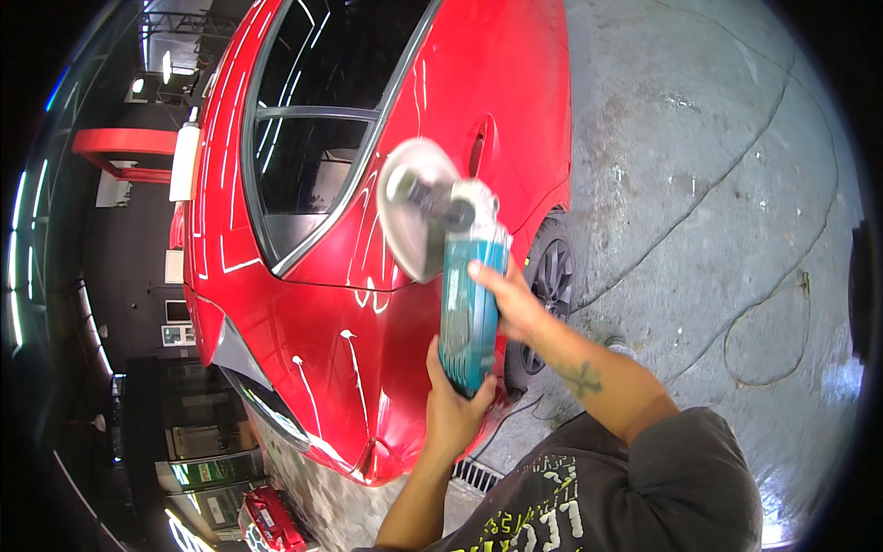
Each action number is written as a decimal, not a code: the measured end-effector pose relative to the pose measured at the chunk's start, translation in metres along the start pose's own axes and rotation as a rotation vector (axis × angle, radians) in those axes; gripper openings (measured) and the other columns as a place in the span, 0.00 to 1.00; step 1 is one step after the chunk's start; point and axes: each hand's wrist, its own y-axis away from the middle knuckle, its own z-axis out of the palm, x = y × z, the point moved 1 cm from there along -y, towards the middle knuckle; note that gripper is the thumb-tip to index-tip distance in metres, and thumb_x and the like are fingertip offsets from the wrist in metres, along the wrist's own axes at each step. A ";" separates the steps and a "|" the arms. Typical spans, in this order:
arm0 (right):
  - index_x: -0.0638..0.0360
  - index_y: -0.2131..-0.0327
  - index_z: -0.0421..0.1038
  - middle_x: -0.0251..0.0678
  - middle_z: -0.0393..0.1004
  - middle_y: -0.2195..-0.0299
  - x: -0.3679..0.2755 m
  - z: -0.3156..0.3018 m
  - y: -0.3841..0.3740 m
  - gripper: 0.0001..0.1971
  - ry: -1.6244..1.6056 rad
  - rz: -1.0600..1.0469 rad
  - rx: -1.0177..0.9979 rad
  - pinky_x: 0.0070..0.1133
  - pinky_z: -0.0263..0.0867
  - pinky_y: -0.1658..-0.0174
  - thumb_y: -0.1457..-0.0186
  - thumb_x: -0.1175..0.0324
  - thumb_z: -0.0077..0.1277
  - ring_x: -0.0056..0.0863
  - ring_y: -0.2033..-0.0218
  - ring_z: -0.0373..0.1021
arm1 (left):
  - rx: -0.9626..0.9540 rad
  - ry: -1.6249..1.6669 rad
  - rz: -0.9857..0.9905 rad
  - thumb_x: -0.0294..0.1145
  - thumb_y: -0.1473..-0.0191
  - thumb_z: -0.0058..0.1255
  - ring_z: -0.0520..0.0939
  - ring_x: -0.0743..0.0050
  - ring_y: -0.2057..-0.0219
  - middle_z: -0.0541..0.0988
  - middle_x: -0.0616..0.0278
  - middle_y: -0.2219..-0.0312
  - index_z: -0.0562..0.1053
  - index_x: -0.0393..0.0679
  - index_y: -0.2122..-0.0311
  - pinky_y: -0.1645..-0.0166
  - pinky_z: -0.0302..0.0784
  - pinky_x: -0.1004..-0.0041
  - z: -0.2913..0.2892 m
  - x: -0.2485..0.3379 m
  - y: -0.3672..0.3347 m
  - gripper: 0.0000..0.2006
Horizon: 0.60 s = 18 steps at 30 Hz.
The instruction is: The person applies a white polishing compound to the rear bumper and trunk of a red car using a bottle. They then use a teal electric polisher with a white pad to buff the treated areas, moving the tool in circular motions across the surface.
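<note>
I hold a teal polisher (469, 304) with both hands beside a red car (405, 368). My left hand (453, 405) is closed around the lower end of its body. My right hand (509, 299) wraps the upper body just below the silver head, thumb across the front. The round white pad (414, 212) looks blurred and stands near the side panel below the rear window. Whether it touches the paint I cannot tell. A door handle (477, 152) shows just right of the pad.
A white bottle (186, 156) rests on the car's roof. The dark wheel (550, 281) is right of the polisher. A cord (708, 179) runs over the grey concrete floor (662, 212). A floor grate (476, 476) lies by the bumper; another red car (269, 520) stands lower left.
</note>
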 end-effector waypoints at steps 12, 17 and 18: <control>0.63 0.35 0.51 0.42 0.71 0.45 0.046 0.022 0.056 0.51 0.465 -0.122 -0.009 0.33 0.68 0.38 0.52 0.56 0.77 0.31 0.44 0.70 | 0.056 0.098 0.137 0.26 0.39 0.60 0.71 0.60 0.41 0.64 0.48 0.39 0.40 0.38 0.27 0.37 0.69 0.61 0.011 -0.118 0.064 0.46; 0.60 0.38 0.60 0.37 0.76 0.52 -0.004 0.016 -0.026 0.41 0.408 -0.227 0.060 0.32 0.75 0.45 0.47 0.61 0.75 0.29 0.50 0.75 | 0.074 0.171 0.073 0.27 0.40 0.61 0.75 0.63 0.51 0.69 0.48 0.46 0.45 0.38 0.27 0.47 0.73 0.65 0.014 -0.062 -0.029 0.44; 0.60 0.38 0.60 0.37 0.76 0.52 -0.018 0.022 -0.033 0.40 0.376 -0.198 0.022 0.32 0.76 0.46 0.47 0.61 0.74 0.29 0.50 0.75 | 0.098 0.115 0.109 0.25 0.40 0.59 0.76 0.70 0.62 0.73 0.53 0.54 0.45 0.40 0.27 0.59 0.75 0.70 0.017 -0.056 -0.042 0.43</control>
